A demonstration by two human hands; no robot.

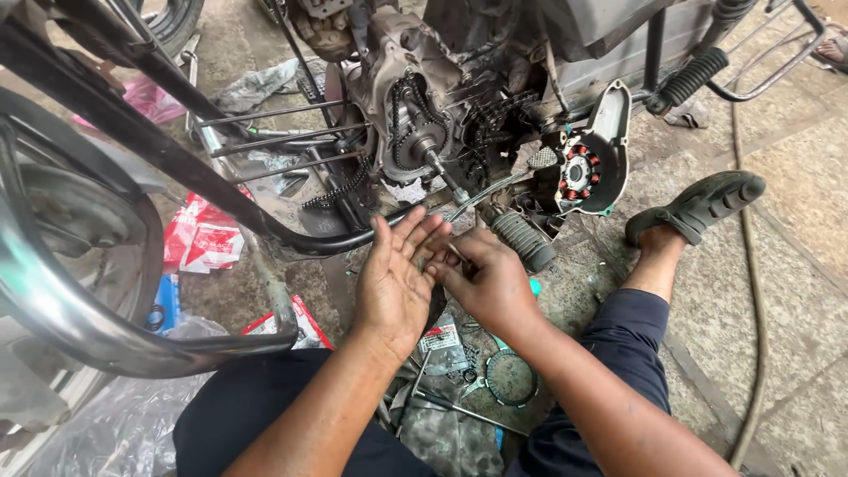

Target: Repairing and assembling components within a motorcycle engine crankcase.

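A small part, too hidden to identify, sits between the two hands, just below the opened motorcycle engine (424,132) with its exposed chain (402,115). The right hand (486,283) curls its fingertips (442,269) around that part; how firmly it grips cannot be told. The left hand (397,278) lies open, fingers spread flat, touching the right hand's fingertips. A rubber footpeg (523,240) lies just beside the right hand. A round gasket (511,378) lies on the concrete floor (795,265) beneath the right forearm.

We see a small dark metal part (448,253) pinched between our two grips. It sits at the fingertips; its shape is mostly hidden.
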